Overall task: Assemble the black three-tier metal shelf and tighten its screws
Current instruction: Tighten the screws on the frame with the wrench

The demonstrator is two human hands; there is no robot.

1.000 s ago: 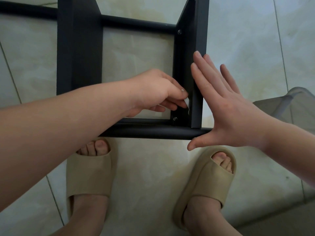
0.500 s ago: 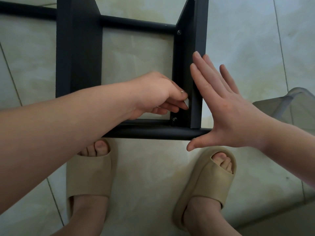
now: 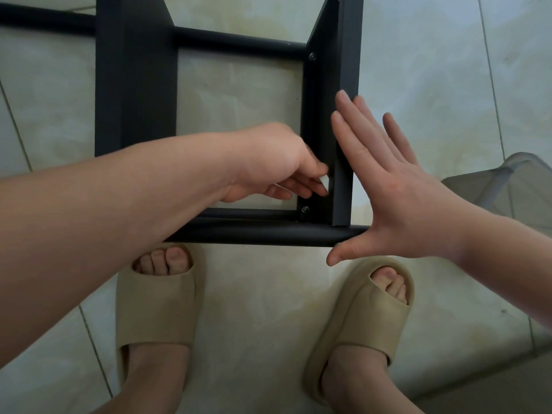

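Thick, smooth beige open-toed slides: the left sandal (image 3: 155, 315) and right sandal (image 3: 366, 319) lie just below the black shelf frame (image 3: 268, 233). Forearms (image 3: 119, 204) are bare.

Head view, steeply downward, close

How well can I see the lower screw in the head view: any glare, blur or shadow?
Head view: soft light, no glare; the silver lower screw reads sharp, but the black metal shelf frame around it is dark and loses detail; the left hand pinching a small white piece leaves the screw uncovered; grout lines bend toward the edges.
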